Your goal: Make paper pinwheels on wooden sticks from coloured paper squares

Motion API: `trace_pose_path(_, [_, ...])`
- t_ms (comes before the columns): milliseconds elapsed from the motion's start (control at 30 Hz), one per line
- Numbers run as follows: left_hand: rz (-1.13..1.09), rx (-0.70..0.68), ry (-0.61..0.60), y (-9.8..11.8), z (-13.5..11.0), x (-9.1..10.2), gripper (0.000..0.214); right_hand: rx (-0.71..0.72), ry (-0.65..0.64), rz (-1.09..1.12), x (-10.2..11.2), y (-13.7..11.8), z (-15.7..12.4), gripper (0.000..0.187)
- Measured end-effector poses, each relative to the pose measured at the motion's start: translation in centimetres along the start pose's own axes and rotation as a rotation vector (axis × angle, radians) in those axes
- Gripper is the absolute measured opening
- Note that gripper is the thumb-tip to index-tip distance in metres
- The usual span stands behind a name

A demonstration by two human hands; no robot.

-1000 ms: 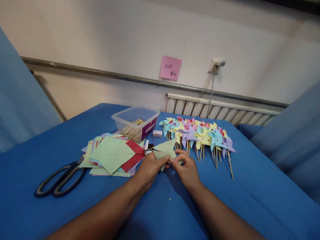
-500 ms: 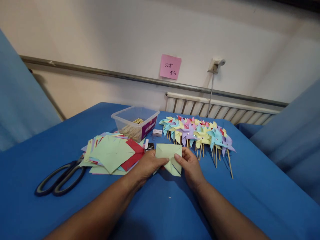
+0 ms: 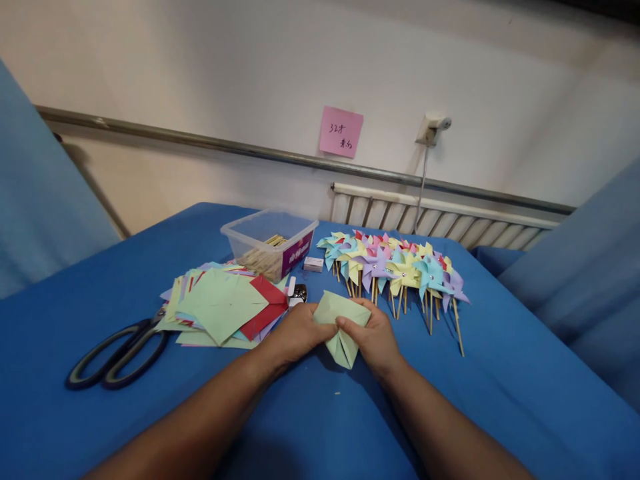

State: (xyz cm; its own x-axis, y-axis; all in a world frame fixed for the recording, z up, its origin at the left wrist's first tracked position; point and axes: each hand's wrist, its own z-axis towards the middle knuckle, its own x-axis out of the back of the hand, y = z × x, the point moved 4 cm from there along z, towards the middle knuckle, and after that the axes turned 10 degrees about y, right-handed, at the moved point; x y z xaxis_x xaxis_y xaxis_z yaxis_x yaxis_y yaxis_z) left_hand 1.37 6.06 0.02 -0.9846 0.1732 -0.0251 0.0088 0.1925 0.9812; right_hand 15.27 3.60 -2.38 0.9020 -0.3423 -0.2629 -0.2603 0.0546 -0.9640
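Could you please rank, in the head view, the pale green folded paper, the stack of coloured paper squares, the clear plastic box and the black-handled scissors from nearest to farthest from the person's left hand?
1. Pale green folded paper: held in the left hand.
2. Stack of coloured paper squares: just left.
3. Clear plastic box: farther back.
4. Black-handled scissors: far left.

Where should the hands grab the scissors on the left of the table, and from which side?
Probably the black scissors are best taken by the two loop handles at their near-left end, coming from the left or from above. The handles lie flat on bare blue table, while the blade end runs up under the paper stack. Both hands, left and right, currently pinch the green paper.
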Motion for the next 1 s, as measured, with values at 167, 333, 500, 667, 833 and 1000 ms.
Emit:
trace_pose_path(167, [0.098, -0.032, 0.065, 0.0, 0.2, -0.4, 0.031, -0.111, 0.081, 0.219, 0.3, 0.9, 0.4, 0.038])
trace_pose_path(333, [-0.224, 0.148, -0.037, -1.0, -0.4, -1.8, 0.035, -0.118, 0.096, 0.325, 0.4, 0.9, 0.4, 0.04])
trace_pose_path(500, [-0.392, 0.251, -0.001, -1.6, -0.8, -2.4, 0.023, -0.093, 0.124, 0.323, 0.3, 0.8, 0.1, 0.041])
trace_pose_path(667, [-0.503, 0.284, 0.049, -2.1, -0.7, -2.5, 0.019, -0.096, 0.106, 0.316, 0.0, 0.9, -0.2, 0.038])
trace_pose_path(833, [-0.496, 0.262, 0.068, -2.1, -0.8, -2.6, 0.022, -0.112, 0.096, 0.302, -0.1, 1.2, -0.3, 0.039])
trace_pose_path(1000, [-0.503, 0.261, 0.092, -1.5, -0.5, -1.9, 0.019, -0.043, 0.097, 0.214, 0.2, 0.9, -0.4, 0.04])
